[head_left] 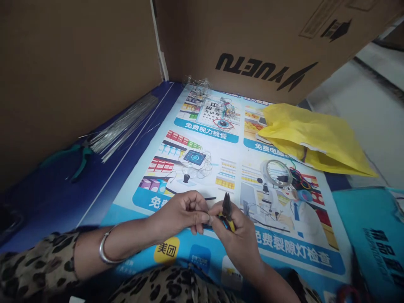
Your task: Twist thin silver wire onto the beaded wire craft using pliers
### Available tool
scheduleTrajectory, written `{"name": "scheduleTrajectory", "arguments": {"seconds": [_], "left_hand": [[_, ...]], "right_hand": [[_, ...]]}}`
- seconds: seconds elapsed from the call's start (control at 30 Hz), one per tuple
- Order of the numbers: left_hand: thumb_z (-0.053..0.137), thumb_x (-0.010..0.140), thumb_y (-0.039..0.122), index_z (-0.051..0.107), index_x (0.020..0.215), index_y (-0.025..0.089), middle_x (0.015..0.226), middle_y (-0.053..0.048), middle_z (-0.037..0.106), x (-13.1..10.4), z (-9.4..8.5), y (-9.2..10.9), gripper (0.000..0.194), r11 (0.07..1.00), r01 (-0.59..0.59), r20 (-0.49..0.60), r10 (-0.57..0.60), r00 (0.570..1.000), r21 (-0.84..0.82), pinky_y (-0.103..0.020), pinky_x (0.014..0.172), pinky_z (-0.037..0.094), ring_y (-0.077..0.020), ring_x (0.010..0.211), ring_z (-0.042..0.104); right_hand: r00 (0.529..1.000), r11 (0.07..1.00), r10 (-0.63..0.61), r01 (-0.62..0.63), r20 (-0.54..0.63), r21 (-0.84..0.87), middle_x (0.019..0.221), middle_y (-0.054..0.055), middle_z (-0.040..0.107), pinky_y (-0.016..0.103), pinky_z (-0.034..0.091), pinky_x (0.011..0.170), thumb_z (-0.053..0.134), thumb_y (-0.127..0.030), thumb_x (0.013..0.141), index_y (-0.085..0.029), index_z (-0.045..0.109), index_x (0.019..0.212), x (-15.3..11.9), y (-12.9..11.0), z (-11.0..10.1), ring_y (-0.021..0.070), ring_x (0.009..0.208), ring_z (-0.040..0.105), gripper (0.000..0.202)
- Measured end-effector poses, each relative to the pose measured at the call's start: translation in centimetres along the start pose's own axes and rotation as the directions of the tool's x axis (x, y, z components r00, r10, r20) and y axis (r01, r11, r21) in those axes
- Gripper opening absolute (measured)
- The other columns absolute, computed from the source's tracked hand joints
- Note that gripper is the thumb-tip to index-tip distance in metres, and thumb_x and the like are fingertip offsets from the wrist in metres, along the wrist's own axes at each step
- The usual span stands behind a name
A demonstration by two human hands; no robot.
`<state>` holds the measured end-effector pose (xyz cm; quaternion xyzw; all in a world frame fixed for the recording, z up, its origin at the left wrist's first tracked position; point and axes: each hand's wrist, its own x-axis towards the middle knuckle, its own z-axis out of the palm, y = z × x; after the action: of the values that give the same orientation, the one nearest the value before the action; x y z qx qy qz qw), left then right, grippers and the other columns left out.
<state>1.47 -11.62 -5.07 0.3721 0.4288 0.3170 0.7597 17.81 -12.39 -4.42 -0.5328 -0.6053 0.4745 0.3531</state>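
Note:
My left hand is closed in a pinch, thumb against forefinger, over the lower middle of the printed poster sheet. What sits between those fingertips is too small to make out. Right beside it, my right hand grips pliers with yellow on the handle, their dark jaws pointing up and away from me. Its thumb and forefinger meet the left fingertips. Thin tangled wire loops lie on the sheet beyond both hands.
Cardboard panels wall off the back and left. Straight metal wires lie at left by a teal-handled tool. Right of centre are a round coil and coloured cords. A yellow bag and turquoise package lie right.

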Motion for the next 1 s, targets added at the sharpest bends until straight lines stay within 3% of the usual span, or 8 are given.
{"name": "scheduleTrajectory", "arguments": {"seconds": [0.17, 0.3, 0.37, 0.47, 0.57, 0.8, 0.9, 1.0], "left_hand": [[0.063, 0.075, 0.029, 0.053, 0.077, 0.013, 0.060, 0.003, 0.055, 0.0, -0.3, -0.1, 0.019, 0.996, -0.038, -0.046, 0.042, 0.998, 0.083, -0.018, 0.051, 0.042, -0.0064, 0.051, 0.052], [0.060, 0.077, 0.027, 0.057, 0.077, 0.013, 0.058, 0.002, 0.054, -0.1, -0.6, 0.3, 0.014, 0.980, -0.139, -0.115, 0.156, 0.981, 0.145, -0.020, 0.051, 0.039, -0.0075, 0.053, 0.049], [0.061, 0.077, 0.024, 0.060, 0.077, 0.014, 0.066, -0.001, 0.057, -0.1, -0.9, 0.7, 0.010, 0.939, -0.277, -0.123, 0.306, 0.944, 0.206, -0.022, 0.057, 0.042, -0.0096, 0.061, 0.052], [0.061, 0.078, 0.020, 0.064, 0.078, 0.016, 0.078, -0.004, 0.060, 0.1, -1.4, 1.0, 0.005, 0.832, -0.479, -0.085, 0.518, 0.851, 0.280, -0.026, 0.069, 0.046, -0.0129, 0.075, 0.057], [0.062, 0.078, 0.019, 0.065, 0.077, 0.018, 0.080, -0.004, 0.060, 0.4, -1.6, 1.2, 0.003, 0.793, -0.543, -0.048, 0.576, 0.816, 0.277, -0.027, 0.071, 0.048, -0.0132, 0.078, 0.058], [0.063, 0.078, 0.021, 0.066, 0.076, 0.018, 0.081, -0.004, 0.061, 0.6, -1.4, 1.0, 0.005, 0.810, -0.538, 0.026, 0.548, 0.836, 0.233, -0.027, 0.068, 0.049, -0.0127, 0.074, 0.060], [0.059, 0.082, 0.027, 0.064, 0.088, 0.017, 0.080, -0.004, 0.062, 0.4, -1.4, 0.7, 0.013, 0.874, -0.421, -0.005, 0.435, 0.901, 0.243, -0.025, 0.068, 0.049, -0.0121, 0.072, 0.058], [0.052, 0.085, 0.036, 0.059, 0.098, 0.016, 0.076, -0.004, 0.060, 0.3, -1.5, 0.4, 0.024, 0.930, -0.317, -0.027, 0.328, 0.944, 0.186, -0.025, 0.062, 0.047, -0.0115, 0.066, 0.055]], "right_hand": [[0.995, 0.992, 0.101, -0.102, 0.022, 0.069, 0.068, 0.000, 0.061, 0.023, 0.043, 0.055, 0.061, -0.034, 0.077, -0.021, 0.062, 0.082, -0.1, 0.6, -0.2, 0.0144, 0.063, 0.055, 0.014], [0.998, 0.956, 0.066, -0.067, 0.012, 0.284, 0.073, 0.002, 0.060, 0.029, 0.044, 0.064, 0.048, -0.038, 0.086, -0.021, 0.059, 0.091, 0.1, 1.3, -0.4, 0.0158, 0.069, 0.055, 0.021], [0.997, 0.932, 0.063, -0.073, 0.039, 0.354, 0.073, 0.002, 0.058, 0.029, 0.042, 0.063, 0.045, -0.038, 0.088, -0.021, 0.058, 0.092, 0.4, 1.4, -0.5, 0.0148, 0.068, 0.053, 0.021], [0.980, 0.918, 0.082, -0.144, 0.180, 0.369, 0.072, 0.002, 0.057, 0.028, 0.041, 0.062, 0.047, -0.038, 0.088, -0.020, 0.058, 0.091, 0.7, 1.2, -0.5, 0.0145, 0.067, 0.053, 0.021], [0.959, 0.899, 0.094, -0.198, 0.268, 0.391, 0.071, 0.002, 0.058, 0.028, 0.042, 0.062, 0.050, -0.040, 0.086, -0.019, 0.058, 0.089, 0.9, 0.9, -0.4, 0.0144, 0.066, 0.054, 0.022], [0.926, 0.850, 0.129, -0.287, 0.354, 0.441, 0.060, -0.001, 0.057, 0.025, 0.040, 0.056, 0.059, -0.038, 0.080, -0.017, 0.055, 0.081, 1.0, 0.4, 0.2, 0.0111, 0.057, 0.053, 0.022], [0.955, 0.890, 0.169, -0.254, 0.243, 0.379, 0.056, -0.004, 0.053, 0.023, 0.039, 0.053, 0.058, -0.035, 0.079, -0.017, 0.053, 0.078, 1.3, -0.1, 0.1, 0.0097, 0.053, 0.049, 0.018], [0.981, 0.966, 0.174, -0.186, 0.083, 0.178, 0.054, -0.005, 0.048, 0.021, 0.035, 0.049, 0.056, -0.032, 0.076, -0.018, 0.052, 0.071, 1.7, -0.7, -0.2, 0.0090, 0.051, 0.043, 0.016]]}}
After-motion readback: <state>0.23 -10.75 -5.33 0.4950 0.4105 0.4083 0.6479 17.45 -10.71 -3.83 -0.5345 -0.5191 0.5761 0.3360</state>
